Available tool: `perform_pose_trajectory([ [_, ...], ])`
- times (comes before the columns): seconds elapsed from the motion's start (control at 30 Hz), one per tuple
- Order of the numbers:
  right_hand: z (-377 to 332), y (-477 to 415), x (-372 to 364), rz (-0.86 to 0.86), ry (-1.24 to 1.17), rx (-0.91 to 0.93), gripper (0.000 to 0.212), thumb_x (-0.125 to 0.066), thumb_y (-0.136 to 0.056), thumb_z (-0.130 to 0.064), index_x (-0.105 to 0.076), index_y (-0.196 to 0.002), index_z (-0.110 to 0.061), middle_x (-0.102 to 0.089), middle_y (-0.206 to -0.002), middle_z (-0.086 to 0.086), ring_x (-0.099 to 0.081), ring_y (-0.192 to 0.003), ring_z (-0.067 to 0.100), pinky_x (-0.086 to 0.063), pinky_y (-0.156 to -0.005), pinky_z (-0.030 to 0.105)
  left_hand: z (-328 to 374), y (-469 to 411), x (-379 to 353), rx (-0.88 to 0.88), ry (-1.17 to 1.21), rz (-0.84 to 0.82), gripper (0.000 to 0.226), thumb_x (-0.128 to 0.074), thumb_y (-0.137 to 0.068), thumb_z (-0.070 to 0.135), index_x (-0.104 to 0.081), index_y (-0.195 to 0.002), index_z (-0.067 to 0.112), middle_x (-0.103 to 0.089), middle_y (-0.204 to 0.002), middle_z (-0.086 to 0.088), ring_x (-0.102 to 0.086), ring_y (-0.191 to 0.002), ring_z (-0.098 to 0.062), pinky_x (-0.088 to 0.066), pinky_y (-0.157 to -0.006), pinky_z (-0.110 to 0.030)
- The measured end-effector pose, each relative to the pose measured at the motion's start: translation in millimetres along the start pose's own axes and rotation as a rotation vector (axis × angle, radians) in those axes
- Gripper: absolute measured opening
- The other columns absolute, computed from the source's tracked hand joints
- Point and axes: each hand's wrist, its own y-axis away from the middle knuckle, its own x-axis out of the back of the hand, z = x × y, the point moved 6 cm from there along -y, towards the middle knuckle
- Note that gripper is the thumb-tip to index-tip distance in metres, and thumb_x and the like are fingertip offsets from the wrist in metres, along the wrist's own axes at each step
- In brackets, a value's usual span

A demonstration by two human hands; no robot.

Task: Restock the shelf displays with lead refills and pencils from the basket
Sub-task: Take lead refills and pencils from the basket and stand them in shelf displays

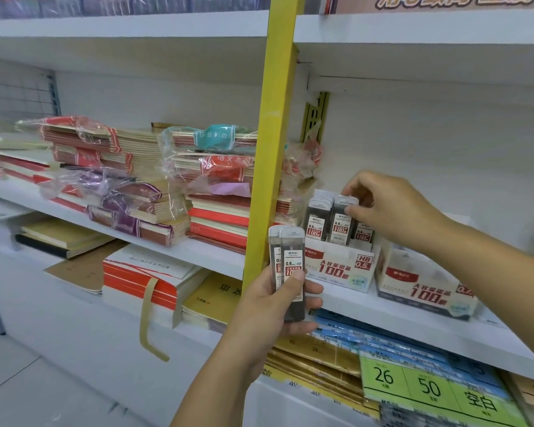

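- My right hand (386,208) pinches the top of one lead refill case (341,223) between thumb and fingers, at the middle row of the open display box (342,268) on the shelf (383,322).
- My left hand (272,306) grips the spare refill cases (293,266) upright, thumb across their labels, just in front of the box's left corner.
- To seat this one well, I would keep it upright with the label to the front. I would slide it straight down behind the box's front lip, snug against the row beside it, and loosen the pinch only once it stands by itself.
- Spare cases in my left hand: two.
- Rows showing in the box: three. The left row is packed several deep, perhaps five or six, though the tops blur together. The middle row has the case I pinch, and the right row has one sitting lower.
- Display boxes: two. The second box (420,288) stands just beside the first, with no cases showing above its rim.
- The basket and the pencils are out of view.
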Motion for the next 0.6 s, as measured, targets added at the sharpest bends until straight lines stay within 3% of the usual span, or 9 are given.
perform_pose_trajectory([
  [0.13, 5, -3, -3, 0.059, 0.119, -0.012, 0.017, -0.072, -0.083, -0.032, -0.068, -0.099, -0.028, -0.048, -0.098, -0.008, -0.043, -0.097, 0.010, -0.035, -0.074, 0.028, 2, 1, 1, -0.003, -0.003, 0.001, 0.039, -0.065, -0.080, 0.045, -0.064, -0.117, 0.032, -0.078, -0.102, -0.001, -0.075, -0.095, -0.019, -0.060, -0.061, -0.026],
  [0.3, 4, 4, 4, 0.130, 0.207, -0.014, 0.024, -0.062, -0.091, -0.032, -0.069, -0.113, -0.025, -0.049, -0.098, -0.007, -0.043, -0.101, 0.012, -0.036, -0.078, 0.027, 3, 2, 0, 0.005, -0.009, 0.004, 0.036, -0.069, -0.082, 0.041, -0.066, -0.116, 0.032, -0.078, -0.102, -0.002, -0.076, -0.094, -0.022, -0.060, -0.061, -0.026],
  [0.37, -11, 18, 11, 0.145, 0.014, 0.010, 0.021, -0.053, -0.091, -0.039, -0.067, -0.106, -0.034, -0.056, -0.092, -0.016, -0.052, -0.090, 0.005, -0.038, -0.073, 0.017, 3, 1, -2, 0.012, -0.024, -0.001, 0.035, -0.070, -0.084, 0.040, -0.066, -0.118, 0.031, -0.078, -0.102, -0.001, -0.076, -0.094, -0.021, -0.060, -0.061, -0.025],
  [0.47, -38, 42, -4, -0.133, -0.448, -0.018, 0.021, -0.054, -0.083, -0.053, -0.062, -0.101, -0.047, -0.069, -0.087, -0.022, -0.064, -0.076, -0.003, -0.047, -0.059, 0.008, 3, 1, -6, 0.016, -0.046, -0.018, 0.030, -0.069, -0.090, 0.036, -0.065, -0.118, 0.027, -0.078, -0.102, -0.001, -0.076, -0.093, -0.021, -0.059, -0.059, -0.024],
  [0.53, -46, 52, -18, -0.256, -0.578, -0.059, 0.020, -0.064, -0.086, -0.044, -0.063, -0.105, -0.040, -0.072, -0.085, -0.012, -0.065, -0.065, 0.000, -0.046, -0.055, 0.010, 4, 0, -8, 0.012, -0.056, -0.031, 0.034, -0.069, -0.087, 0.038, -0.064, -0.118, 0.026, -0.078, -0.103, -0.002, -0.076, -0.093, -0.021, -0.058, -0.058, -0.023],
  [0.6, -43, 52, -19, -0.219, -0.627, -0.110, 0.015, -0.068, -0.088, -0.029, -0.065, -0.103, -0.031, -0.072, -0.076, -0.003, -0.064, -0.058, 0.004, -0.046, -0.050, 0.013, 4, 0, -10, 0.011, -0.055, -0.037, 0.039, -0.068, -0.085, 0.041, -0.063, -0.120, 0.026, -0.078, -0.104, -0.003, -0.076, -0.094, -0.021, -0.058, -0.060, -0.024],
])
